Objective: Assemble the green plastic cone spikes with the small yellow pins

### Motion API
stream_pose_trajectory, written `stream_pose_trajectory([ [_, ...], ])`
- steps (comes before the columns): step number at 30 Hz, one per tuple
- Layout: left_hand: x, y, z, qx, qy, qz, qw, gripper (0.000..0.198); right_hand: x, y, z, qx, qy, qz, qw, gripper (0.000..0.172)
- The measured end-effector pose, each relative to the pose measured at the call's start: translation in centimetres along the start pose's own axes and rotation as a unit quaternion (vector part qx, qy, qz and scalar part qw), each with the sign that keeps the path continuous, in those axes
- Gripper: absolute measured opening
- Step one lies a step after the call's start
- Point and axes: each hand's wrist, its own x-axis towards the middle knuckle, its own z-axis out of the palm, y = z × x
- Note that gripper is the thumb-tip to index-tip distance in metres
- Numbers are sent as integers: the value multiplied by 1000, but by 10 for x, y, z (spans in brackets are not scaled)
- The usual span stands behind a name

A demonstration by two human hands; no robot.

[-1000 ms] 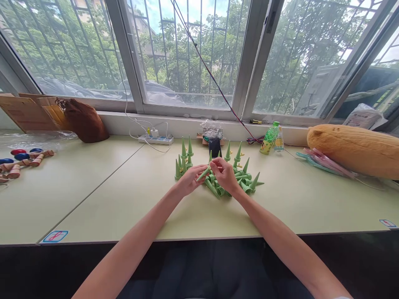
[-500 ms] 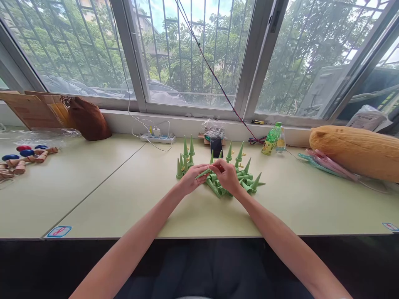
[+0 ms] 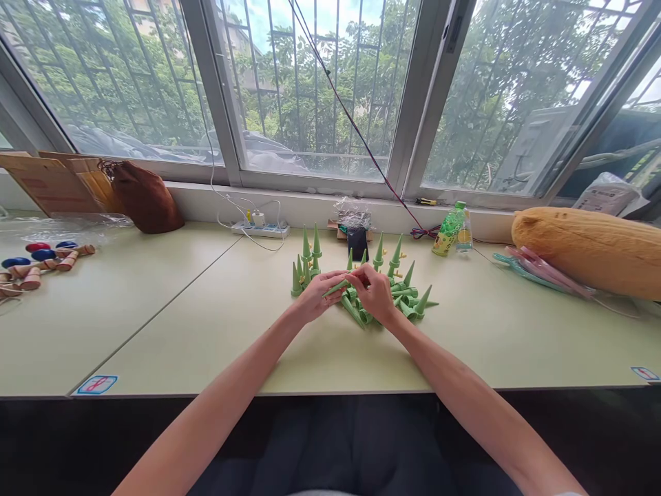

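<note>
My left hand [image 3: 316,297] is closed around a green plastic plant-watering spike [image 3: 335,288], its pointed end slanting down to the left across my fingers. My right hand [image 3: 374,292] meets it at the upper end, thumb and fingertips pinched together there. Whatever sits between those right fingertips is too small and covered to make out. Behind and under my hands lies a heap of loose green spikes [image 3: 407,300]. At the back left stand several upright spikes [image 3: 306,260], and more upright spikes with small yellow valves [image 3: 394,257] stand at the back right.
A phone [image 3: 358,244] leans behind the spikes, near a power strip [image 3: 261,229]. To the right are a green bottle [image 3: 449,229] and a long plush cushion [image 3: 589,249]. Kendama toys [image 3: 46,262] and a brown pouch [image 3: 144,198] lie left.
Both hands keep nearly the same pose around the spike. The whole view has shifted very slightly; nothing on the table has visibly moved.
</note>
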Motion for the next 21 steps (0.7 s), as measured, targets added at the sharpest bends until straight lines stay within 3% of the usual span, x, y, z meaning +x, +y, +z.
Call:
stream_pose_trajectory([
  [21,-2,3,1,17,16,-2,1000,40,-1,1,3,5,11,4,1000,33],
])
